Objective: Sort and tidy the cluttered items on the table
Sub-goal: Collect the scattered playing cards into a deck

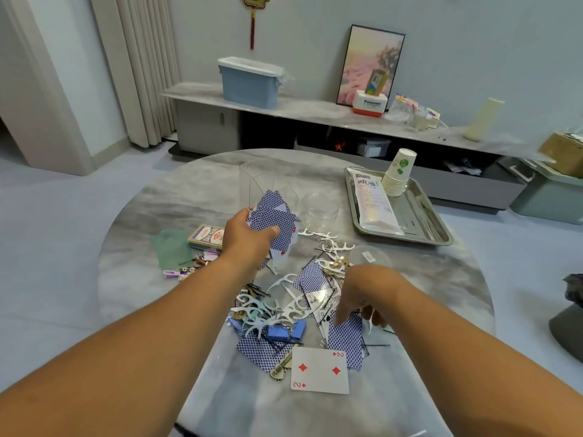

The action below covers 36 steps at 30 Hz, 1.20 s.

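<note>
The left hand [244, 236] grips a fanned stack of cards [273, 223] at twelve o'clock of the pile. The right hand [359, 298] pinches a face-down card [345, 339] at four o'clock; thin, slick, bendable, likely best lifted by an edge.

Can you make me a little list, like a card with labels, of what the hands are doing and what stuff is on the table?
left hand: holds a bunch of blue-backed cards
right hand: pinches a blue-backed card in the pile
face-up card: two of diamonds, near table edge
pile: white floss picks, blue binder clips
card box: left of pile
metal tray: holds paper cups
</note>
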Motion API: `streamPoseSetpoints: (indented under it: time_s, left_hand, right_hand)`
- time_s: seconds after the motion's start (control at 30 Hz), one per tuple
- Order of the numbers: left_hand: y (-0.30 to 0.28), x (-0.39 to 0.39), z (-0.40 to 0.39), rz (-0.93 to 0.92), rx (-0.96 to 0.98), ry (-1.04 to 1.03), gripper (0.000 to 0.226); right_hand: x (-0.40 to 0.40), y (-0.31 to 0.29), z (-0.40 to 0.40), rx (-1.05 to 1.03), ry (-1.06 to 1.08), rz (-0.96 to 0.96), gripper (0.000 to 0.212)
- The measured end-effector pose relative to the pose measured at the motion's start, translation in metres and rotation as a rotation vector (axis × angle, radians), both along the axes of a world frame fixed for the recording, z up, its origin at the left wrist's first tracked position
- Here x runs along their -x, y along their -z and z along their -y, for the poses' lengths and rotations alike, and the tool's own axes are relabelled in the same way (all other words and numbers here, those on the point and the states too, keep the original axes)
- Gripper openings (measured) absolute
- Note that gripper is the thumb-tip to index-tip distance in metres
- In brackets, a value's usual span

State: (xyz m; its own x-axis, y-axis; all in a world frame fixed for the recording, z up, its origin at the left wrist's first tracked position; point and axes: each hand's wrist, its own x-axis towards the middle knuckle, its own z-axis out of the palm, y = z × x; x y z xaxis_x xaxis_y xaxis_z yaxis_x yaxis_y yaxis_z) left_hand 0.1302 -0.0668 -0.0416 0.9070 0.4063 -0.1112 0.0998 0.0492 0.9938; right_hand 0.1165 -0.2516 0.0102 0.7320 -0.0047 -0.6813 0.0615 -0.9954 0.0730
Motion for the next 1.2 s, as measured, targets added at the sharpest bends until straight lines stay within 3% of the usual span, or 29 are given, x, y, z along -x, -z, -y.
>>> streamPoseSetpoints:
  time_s: [0.13, 0.27, 0.43, 0.63, 0.9, 1.1, 1.2]
  left_hand:
    - [-0.004, 0.0, 0.007, -0.065, 0.168, -0.049, 0.027]
    - [-0.005, 0.002, 0.009, -0.106, 0.217, -0.066, 0.025]
    - [-0.005, 0.005, 0.007, -0.137, 0.22, -0.09, 0.026]
    - [-0.002, 0.003, -0.006, -0.144, 0.18, -0.127, 0.033]
    - [-0.003, 0.001, -0.012, -0.158, 0.167, -0.157, 0.03]
    - [-0.004, -0.001, -0.015, -0.202, 0.188, -0.17, 0.033]
    - [-0.002, -0.002, -0.02, -0.219, 0.194, -0.177, 0.04]
  right_hand:
    - [0.009, 0.025, -0.003, -0.062, 0.044, 0.055, 0.071]
    - [0.006, 0.049, -0.012, -0.19, 0.146, 0.214, 0.104]
    - [0.002, 0.062, -0.027, -0.397, 0.252, 0.287, 0.101]
    - [-0.004, 0.065, -0.034, -0.488, 0.261, 0.266, 0.1]
    - [-0.009, 0.073, -0.042, -0.586, 0.305, 0.35, 0.122]
    - [-0.032, 0.066, -0.03, -0.723, 0.457, 0.41, 0.124]
    - [-0.044, 0.064, -0.022, -0.727, 0.55, 0.372, 0.111]
